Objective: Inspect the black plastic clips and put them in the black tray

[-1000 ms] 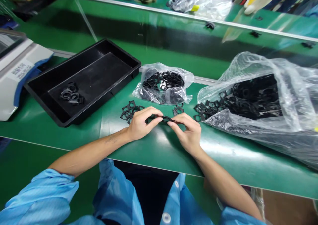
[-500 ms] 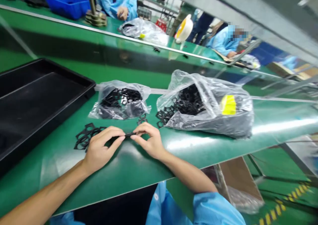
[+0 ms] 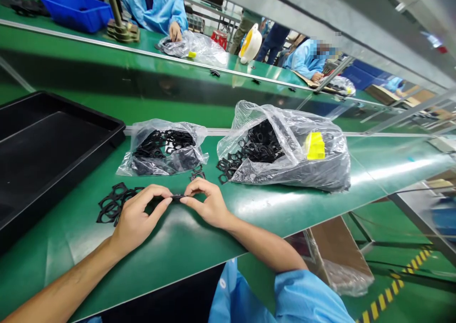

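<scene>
Between my two hands is a small black plastic part, seen nearly edge-on. My left hand pinches its left end between thumb and fingers. At the other end, my right hand holds it in the same kind of pinch. A loose pile of black ring-shaped frames lies on the green tabletop beside my left hand, partly hidden by it. Just beyond my fingertips are a few more black frames.
A smaller clear bag and a larger one with a yellow label hold black parts. To the left stands a black tray. Across a low divider, a co-worker's hand touches another bag; a blue bin is nearby.
The view has shifted slightly, moving the bench items leftward. Both my hands keep their pinch on the black part, which now looks tilted a little differently. The co-worker's hand has reached down to the bag.
</scene>
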Demonstrator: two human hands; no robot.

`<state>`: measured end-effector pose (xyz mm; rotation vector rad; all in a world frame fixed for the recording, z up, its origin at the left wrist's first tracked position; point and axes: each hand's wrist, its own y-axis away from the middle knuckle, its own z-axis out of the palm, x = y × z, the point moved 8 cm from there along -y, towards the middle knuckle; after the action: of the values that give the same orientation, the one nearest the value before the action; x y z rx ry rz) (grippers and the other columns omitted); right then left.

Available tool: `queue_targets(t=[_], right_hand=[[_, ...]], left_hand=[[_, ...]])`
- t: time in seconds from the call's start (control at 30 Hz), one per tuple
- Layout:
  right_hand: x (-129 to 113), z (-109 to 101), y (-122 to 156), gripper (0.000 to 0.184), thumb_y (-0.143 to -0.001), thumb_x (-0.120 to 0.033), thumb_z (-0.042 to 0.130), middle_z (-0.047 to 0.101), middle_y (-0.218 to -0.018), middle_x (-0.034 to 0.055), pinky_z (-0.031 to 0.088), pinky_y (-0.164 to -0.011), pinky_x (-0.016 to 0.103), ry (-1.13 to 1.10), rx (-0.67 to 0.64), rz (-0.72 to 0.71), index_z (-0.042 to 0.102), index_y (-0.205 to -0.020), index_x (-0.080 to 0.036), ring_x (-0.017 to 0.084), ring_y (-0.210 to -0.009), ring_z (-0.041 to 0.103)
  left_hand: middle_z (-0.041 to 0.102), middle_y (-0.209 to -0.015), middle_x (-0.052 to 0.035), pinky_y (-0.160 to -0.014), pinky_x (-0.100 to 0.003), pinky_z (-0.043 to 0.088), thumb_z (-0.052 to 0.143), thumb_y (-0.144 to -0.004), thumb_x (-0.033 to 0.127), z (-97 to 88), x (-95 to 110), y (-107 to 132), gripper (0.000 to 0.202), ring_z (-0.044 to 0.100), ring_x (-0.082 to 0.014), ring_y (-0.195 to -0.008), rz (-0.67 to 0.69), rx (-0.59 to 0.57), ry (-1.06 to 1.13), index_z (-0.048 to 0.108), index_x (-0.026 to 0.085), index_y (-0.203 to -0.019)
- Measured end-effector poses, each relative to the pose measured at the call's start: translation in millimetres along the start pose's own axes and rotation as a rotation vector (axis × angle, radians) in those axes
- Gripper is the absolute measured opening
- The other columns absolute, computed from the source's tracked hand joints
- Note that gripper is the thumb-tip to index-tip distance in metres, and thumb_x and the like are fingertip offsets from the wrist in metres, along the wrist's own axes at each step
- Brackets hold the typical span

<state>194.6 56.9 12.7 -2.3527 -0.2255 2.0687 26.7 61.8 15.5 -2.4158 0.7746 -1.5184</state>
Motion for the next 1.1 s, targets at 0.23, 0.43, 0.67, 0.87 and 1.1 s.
queue_targets(t=[0.23,0.43,0.67,0.87,1.1], right_hand=[[5.5,2.2,-1.3,0.037,-0.080,-0.053,0.078,0.061,-0.081,0.0010,0.054,-0.081,0.031,0.016,-0.021,0.033,0.062,-0.076,-0.019,0.015,-0.077,0.058],[21.4,7.4,-3.6,0.043,-0.070,-0.053,0.085,0.056,-0.078,-0.0031,0.049,-0.075,0.028,-0.190,-0.049,0.215,0.059,-0.078,-0.019,0.012,-0.072,0.054],[40.5,20.0,-0.2,0.051,-0.054,-0.049,0.095,0.062,-0.067,-0.0050,0.049,-0.068,0.024,-0.560,-0.147,0.505,0.061,-0.075,-0.018,0.009,-0.062,0.056],[43.6,22.2,-0.2,0.048,-0.065,-0.055,0.088,0.062,-0.068,-0.0038,0.052,-0.066,0.026,-0.490,-0.156,0.472,0.058,-0.078,-0.020,0.011,-0.061,0.060],[-3.9,-2.2,-8.2,0.015,-0.089,-0.029,0.066,0.068,-0.105,0.0068,0.055,-0.083,0.032,0.089,-0.036,-0.129,0.066,-0.102,-0.021,0.018,-0.095,0.065]], left_hand=[[0.067,-0.089,-0.0018,-0.075,-0.025,0.054,0.051,-0.098,0.027,8.5,2.9,-1.0,0.010,0.066,-0.0156,-0.081,-0.017,-0.067,-0.055,0.057,0.021,-0.092],[0.069,-0.093,-0.0023,-0.079,-0.023,0.054,0.053,-0.099,0.019,5.2,10.8,-1.4,0.007,0.067,-0.0137,-0.085,0.077,-0.035,-0.110,0.060,0.019,-0.097],[0.068,-0.112,-0.0068,-0.091,-0.026,0.055,0.059,-0.093,0.006,-1.4,28.2,0.4,0.020,0.069,-0.0146,-0.098,0.313,0.028,-0.170,0.069,0.019,-0.105],[0.073,-0.097,-0.0042,-0.084,-0.024,0.056,0.066,-0.088,0.003,-6.9,29.9,-1.5,0.018,0.069,-0.0131,-0.089,0.338,0.058,-0.098,0.073,0.018,-0.097],[0.073,-0.079,-0.0021,-0.067,-0.022,0.053,0.070,-0.088,0.014,-13.0,13.6,-15.3,0.009,0.066,-0.0112,-0.070,0.117,0.155,0.041,0.078,0.018,-0.091]])
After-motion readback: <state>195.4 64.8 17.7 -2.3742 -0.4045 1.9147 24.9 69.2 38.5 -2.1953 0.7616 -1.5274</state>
